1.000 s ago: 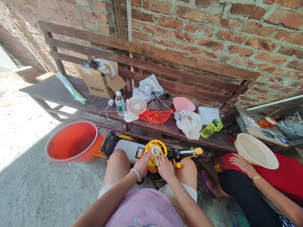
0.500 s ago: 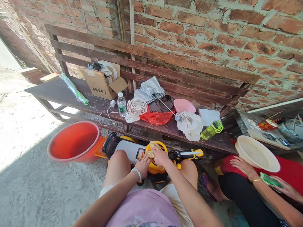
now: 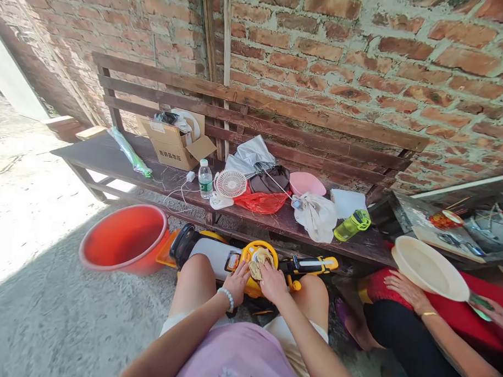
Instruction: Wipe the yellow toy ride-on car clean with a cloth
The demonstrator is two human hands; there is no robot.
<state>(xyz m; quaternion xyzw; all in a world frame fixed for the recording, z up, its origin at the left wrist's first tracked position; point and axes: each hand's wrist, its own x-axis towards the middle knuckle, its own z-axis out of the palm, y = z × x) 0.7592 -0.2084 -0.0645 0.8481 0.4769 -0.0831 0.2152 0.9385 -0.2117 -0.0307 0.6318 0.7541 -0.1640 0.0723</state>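
Note:
Across my lap lies a yellow, white and black ride-on toy [image 3: 214,257] with a round yellow steering wheel [image 3: 276,256]. My right hand [image 3: 273,284] presses a crumpled yellowish cloth [image 3: 259,260] against the middle of the wheel, fingers bent into it. On the wheel's left rim rests my left hand [image 3: 236,281], its fingers stretched out and holding nothing; a beaded bracelet is on that wrist. The cloth hides part of the wheel's hub. A black and yellow arm [image 3: 310,265] of the toy reaches right, over my knee.
A red tub [image 3: 124,239] stands left of the toy. The wooden bench [image 3: 91,155] ahead bears a carton [image 3: 170,147], water bottle [image 3: 205,180], fan [image 3: 231,184], bags and green bottle [image 3: 352,225]. At right, another person's hand [image 3: 408,290] lies near a cream basin [image 3: 432,269].
My right hand has drawn back toward me on the wheel, and the cloth is now bunched beyond its fingers. The other person's far hand has moved right with a green object.

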